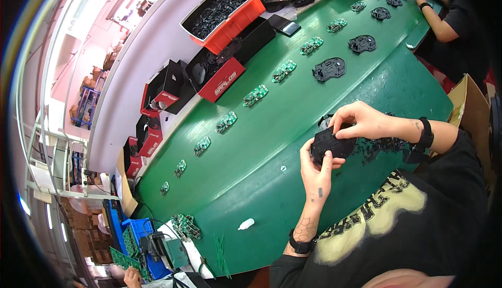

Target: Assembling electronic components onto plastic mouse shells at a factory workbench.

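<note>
My left hand (317, 171) grips a black plastic computer mouse shell (330, 147) from below, thumb on its face. At the shell's upper edge my right hand (361, 121) has its thumb and fingers pinched together. Any small part between those fingertips is hidden. A greyish piece (325, 122) shows just behind the shell, partly covered. Beside my right wrist lies a pile of small black parts (384, 145). Farther off on the table sit two black mouse shells, the nearer one (329, 69) and another (362, 43).
A row of green circuit boards (255, 96) runs along the green table (209, 183). Red boxes (222, 83) and an orange bin (230, 25) line the wall. A white bottle (246, 224) lies near the front. A co-worker's arms (436, 18) are far right; another person's hand (133, 277) is lower left.
</note>
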